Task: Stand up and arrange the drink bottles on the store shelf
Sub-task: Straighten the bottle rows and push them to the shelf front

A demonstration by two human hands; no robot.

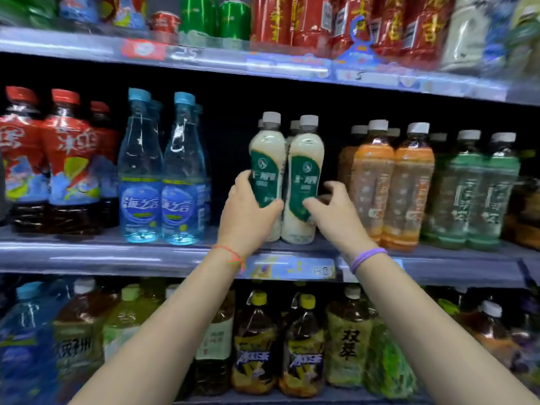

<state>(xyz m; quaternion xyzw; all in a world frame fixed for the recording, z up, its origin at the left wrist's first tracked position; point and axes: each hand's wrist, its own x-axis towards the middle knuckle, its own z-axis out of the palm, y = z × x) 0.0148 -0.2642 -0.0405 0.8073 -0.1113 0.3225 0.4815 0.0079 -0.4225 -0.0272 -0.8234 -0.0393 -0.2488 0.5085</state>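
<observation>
Middle shelf, and I'm mid-arrangement: both hands are on the front pair of milky bottles, squaring them up at the shelf lip.

Sweeping from nine o'clock: red-capped tea bottles with dark liquid and glossy red wrap, then two clear blue water bottles, ribbed and see-through, standing upright. A dark gap follows (room there, I'd judge, to shift stock).

Dead centre, my left hand is wrapped around the left milky bottle, fingers behind it, thumb across the green label. That bottle looks to be leaning slightly or lifted; its base is hidden by the hand, so I can't say which. Touching it at three o'clock is the right milky bottle, base on the shelf, cream-coloured, smooth plastic, waisted shape, grey cap. My right hand is curled against its lower right side, thumb on the label, fingers bent but loose; whether it's truly gripping I cannot tell. More of the same bottles queue behind.

Further toward three o'clock: orange-labelled bottles, then green-labelled bottles, all white-capped, upright, shoulder to shoulder.

Next move, as I read it: seat the left bottle flat, labels facing out, flush with its neighbour. Smooth shrink-wrap could slip, so a firm, low grip is wanted.
</observation>
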